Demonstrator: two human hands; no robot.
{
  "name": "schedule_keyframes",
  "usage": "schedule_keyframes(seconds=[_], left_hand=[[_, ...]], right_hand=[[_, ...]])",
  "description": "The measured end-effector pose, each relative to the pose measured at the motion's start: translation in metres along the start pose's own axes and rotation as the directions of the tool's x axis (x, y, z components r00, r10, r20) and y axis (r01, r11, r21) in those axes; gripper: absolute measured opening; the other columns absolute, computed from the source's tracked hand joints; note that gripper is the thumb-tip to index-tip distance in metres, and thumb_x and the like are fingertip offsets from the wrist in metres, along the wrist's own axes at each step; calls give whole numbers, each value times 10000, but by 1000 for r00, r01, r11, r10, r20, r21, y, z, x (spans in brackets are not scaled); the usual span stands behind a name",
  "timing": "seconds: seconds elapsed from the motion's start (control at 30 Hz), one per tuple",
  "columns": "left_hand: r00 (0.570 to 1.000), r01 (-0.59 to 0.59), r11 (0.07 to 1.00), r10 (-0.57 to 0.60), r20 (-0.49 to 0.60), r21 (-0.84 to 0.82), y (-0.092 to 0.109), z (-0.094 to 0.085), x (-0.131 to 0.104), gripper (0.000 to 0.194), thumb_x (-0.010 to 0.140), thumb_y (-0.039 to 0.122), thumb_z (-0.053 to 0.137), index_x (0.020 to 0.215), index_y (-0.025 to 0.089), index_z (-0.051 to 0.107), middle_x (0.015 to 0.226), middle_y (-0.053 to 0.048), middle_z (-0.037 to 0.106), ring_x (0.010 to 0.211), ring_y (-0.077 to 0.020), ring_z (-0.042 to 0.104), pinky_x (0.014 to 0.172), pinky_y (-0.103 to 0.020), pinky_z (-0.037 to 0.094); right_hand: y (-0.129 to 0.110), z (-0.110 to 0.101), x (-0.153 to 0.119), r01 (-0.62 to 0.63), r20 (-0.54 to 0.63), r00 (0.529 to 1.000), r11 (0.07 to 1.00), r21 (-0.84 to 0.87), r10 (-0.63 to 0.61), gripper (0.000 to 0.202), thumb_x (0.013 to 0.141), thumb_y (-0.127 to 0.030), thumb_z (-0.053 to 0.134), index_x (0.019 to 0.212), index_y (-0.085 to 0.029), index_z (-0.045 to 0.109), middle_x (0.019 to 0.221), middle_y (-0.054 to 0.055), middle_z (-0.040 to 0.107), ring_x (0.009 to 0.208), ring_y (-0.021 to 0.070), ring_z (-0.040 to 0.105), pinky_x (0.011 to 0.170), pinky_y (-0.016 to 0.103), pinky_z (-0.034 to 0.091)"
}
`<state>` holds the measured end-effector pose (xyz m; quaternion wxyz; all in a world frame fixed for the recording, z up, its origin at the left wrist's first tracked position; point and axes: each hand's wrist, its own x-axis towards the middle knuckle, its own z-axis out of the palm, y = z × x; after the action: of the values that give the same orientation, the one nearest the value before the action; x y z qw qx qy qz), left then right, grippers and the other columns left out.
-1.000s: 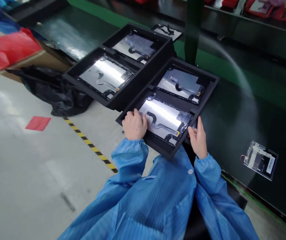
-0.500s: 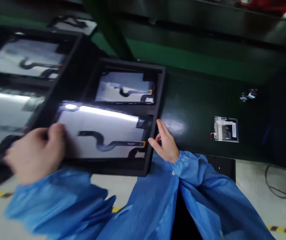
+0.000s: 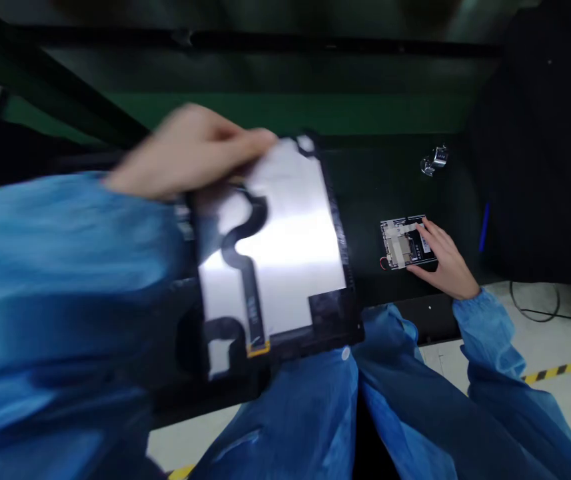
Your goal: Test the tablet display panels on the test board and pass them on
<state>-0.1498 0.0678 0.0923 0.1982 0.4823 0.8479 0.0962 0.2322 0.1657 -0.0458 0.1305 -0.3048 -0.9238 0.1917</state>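
Head view: left hand point(image 3: 190, 157) closed on a screen panel point(image 3: 290, 247) near its far left corner; hand blurred, fingers partly hidden. Panel is raised and tilted, bright back up, dark S-shaped flex cable point(image 3: 245, 267) on it ending at a yellow-edged connector point(image 3: 259, 349). Black tray point(image 3: 205, 398) at left, mostly hidden behind sleeve and panel.

Right of the panel, bare dark desk point(image 3: 365, 173), then a small circuit board point(image 3: 400, 245) lying flat, pale tape strips on top, short red wire at its left. Right hand point(image 3: 448, 263) part-open over the board's right end, thumb by the near edge, fingers toward the far edge; touching, can't tell if gripping. Small shiny part point(image 3: 434, 160) farther back on the desk, apart from the board.

Progress: panel is out of the tray but not set down; board is on the desk, well apart from the panel. What's left beyond that can't be read off the pictures.

Versus one second ago: panel lay in the tray's near compartment, both hands at the tray. Now panel is up in left hand, and right hand has moved to the board.
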Motion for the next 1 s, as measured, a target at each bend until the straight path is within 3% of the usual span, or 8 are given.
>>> schedule_keyframes(seconds=[0.1,0.2,0.37,0.47,0.63,0.7,0.8,1.0], left_hand=[[976,-189,978,177,127,88,24,39,44,871,900,696,229,1000,11,758,917,-63,701,896,-256,665,817,-333,471],[961,-268,951,253,111,155,27,79,85,715,906,673,329,1010,131,783,992,-128,745,954,-305,678,842,-371,484],[952,-306,932,304,37,193,19,103,118,671,919,668,344,995,158,773,945,-152,738,949,-339,671,832,-404,486],[949,-303,925,316,-21,229,21,107,116,567,932,590,403,1036,137,729,958,-170,717,979,-363,657,864,-442,485],[888,-366,904,411,-207,223,15,113,88,356,920,323,460,1145,103,626,1227,-211,603,1196,-367,554,1009,-472,438],[911,-378,921,389,-140,95,7,115,75,323,914,336,474,1083,110,632,1086,-167,644,1076,-321,609,959,-445,471],[936,-337,926,349,49,-173,-2,117,62,289,830,382,595,994,148,639,805,-56,653,766,-223,631,740,-346,494],[851,-332,744,501,157,-580,17,108,34,187,790,331,634,692,179,584,647,-7,596,543,-106,460,535,-251,358]], right_hand=[[1,19,-6,-52,25,998,997,-52,54,778,918,-496,604,1583,-225,306,1633,124,341,1521,311,310,1248,587,222],[-5,29,-13,-81,-12,997,994,-79,81,764,937,-525,570,1593,-264,277,1641,102,330,1519,309,315,1247,597,219],[-15,34,-21,-97,-74,993,990,-106,90,726,962,-506,548,1593,-286,266,1631,95,353,1512,298,333,1248,572,243],[-18,35,-25,-99,-84,992,987,-124,89,709,969,-486,545,1592,-294,266,1626,88,363,1507,298,345,1241,563,268],[-20,35,-27,-104,-99,991,985,-136,91,703,965,-484,554,1584,-285,286,1615,90,385,1489,309,375,1232,573,281],[-19,35,-26,-100,-101,991,986,-133,87,707,962,-481,561,1584,-288,286,1614,89,386,1486,314,379,1230,578,282],[-19,36,-25,-87,-102,992,988,-129,74,713,959,-482,568,1585,-294,283,1609,89,396,1480,322,389,1227,591,281],[-19,30,-15,-67,-135,990,991,-117,51,645,934,-489,614,1504,-251,427,1554,123,473,1399,357,478,1166,606,348]])
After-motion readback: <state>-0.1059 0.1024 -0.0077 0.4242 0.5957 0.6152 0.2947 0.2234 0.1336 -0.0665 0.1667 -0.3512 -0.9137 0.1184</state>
